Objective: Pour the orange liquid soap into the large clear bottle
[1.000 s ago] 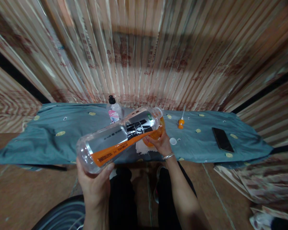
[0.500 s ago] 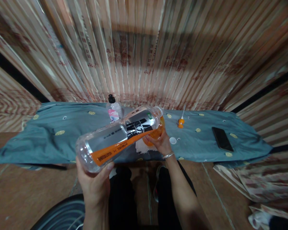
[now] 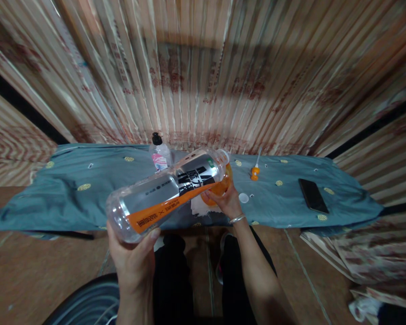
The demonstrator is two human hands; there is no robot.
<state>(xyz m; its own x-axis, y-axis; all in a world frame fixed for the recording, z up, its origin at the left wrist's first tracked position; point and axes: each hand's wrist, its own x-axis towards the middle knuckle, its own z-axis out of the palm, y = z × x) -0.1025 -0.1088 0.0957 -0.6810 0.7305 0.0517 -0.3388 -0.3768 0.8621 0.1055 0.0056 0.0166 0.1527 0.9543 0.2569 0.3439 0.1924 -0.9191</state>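
Note:
My left hand [image 3: 132, 251] grips the base of a large clear plastic bottle [image 3: 165, 192] with an orange and black label. The bottle is tipped almost flat, its open neck pointing at a small orange container [image 3: 220, 187]. My right hand [image 3: 226, 201] is wrapped around that orange container, which rests on a white cloth [image 3: 199, 206] on the blue-covered table [image 3: 71, 198]. A white cap [image 3: 243, 197] lies just right of my right hand.
A small bottle with a black pump top and pink label [image 3: 159, 155] stands behind the big bottle. An orange nozzle tip [image 3: 255, 173] and a black phone [image 3: 312, 195] lie to the right. A striped wall rises behind the table. A round dark object [image 3: 84, 304] sits at lower left.
The tipped bottle and both hands have drifted very slightly up and left; nothing else has moved.

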